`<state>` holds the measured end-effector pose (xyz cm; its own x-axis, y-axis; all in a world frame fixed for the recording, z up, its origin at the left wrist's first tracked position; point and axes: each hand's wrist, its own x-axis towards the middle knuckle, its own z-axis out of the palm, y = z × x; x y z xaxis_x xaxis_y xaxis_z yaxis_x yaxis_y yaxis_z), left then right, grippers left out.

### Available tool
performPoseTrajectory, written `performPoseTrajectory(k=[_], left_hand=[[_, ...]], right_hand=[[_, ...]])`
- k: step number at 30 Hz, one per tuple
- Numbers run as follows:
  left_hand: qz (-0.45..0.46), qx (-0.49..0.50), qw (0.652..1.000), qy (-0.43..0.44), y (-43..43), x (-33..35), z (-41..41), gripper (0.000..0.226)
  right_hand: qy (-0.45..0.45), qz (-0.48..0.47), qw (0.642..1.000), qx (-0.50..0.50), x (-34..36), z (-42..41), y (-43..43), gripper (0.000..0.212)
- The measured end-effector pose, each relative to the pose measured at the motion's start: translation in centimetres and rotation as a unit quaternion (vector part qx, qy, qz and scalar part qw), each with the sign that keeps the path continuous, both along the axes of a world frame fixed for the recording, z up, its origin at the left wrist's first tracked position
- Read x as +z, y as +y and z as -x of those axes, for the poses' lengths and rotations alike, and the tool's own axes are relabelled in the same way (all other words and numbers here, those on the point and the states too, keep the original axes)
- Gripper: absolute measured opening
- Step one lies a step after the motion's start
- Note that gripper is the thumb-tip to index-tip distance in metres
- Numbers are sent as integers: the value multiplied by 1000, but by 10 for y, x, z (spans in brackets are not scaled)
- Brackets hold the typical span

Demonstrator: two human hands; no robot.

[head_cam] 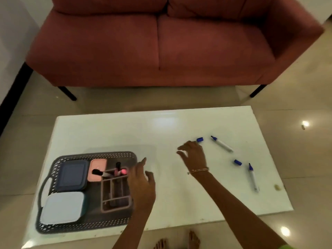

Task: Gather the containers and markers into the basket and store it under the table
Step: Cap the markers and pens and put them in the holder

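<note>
Blue marker cap [200, 139] lies just beyond our right hand [193, 155], which is spread wide, empty, and nearer than our left hand [142, 178].

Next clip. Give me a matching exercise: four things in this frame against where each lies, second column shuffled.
1 pale-lidded container
2 dark blue container
3 pink container
4 farther blue cap

a on the table, outside the basket
b basket, near left corner
c basket, far left corner
d basket, far side, beside the marker rack

Pairs: 1-b, 2-c, 3-d, 4-a
</note>
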<state>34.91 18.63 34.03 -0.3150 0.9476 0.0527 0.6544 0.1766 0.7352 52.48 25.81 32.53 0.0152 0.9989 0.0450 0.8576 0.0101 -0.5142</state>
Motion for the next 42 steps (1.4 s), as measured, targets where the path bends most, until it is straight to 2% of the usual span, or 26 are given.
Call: performPoseTrajectory(k=[3,5,9,14,17,20,24,27,34,40,42], left_hand=[[24,-52,998,-1,27,-11,-58,38],[44,-93,995,21,46,-24,-99,36],[80,-176,980,55,90,-65,-161,36],[128,-210,965,93,136,-126,-202,43],[147,-221,957,114,149,-152,-206,45],[136,-229,958,104,154,-162,-206,37],[129,-212,969,-7,155,-150,-206,21],[134,-202,964,-107,150,-128,-200,19],[125,-196,961,-151,146,-70,-179,20],[138,-238,956,-101,134,-37,-162,25],[139,-226,957,-113,127,-29,-153,25]], right_hand=[[19,88,989,-116,-10,-85,-1,15],[20,119,980,-156,-20,-129,3,23],[3,149,976,-158,-54,-184,24,36],[-15,158,979,-127,-108,-208,44,48],[-41,152,981,-113,-129,-208,47,44],[-56,115,986,-105,-137,-206,47,29],[-4,84,991,-108,-125,-200,48,19],[-13,58,996,-60,-103,-195,47,14],[-66,34,997,12,-54,-175,49,14],[-78,23,994,77,-33,-158,47,16],[-58,7,995,83,-32,-148,44,12]])
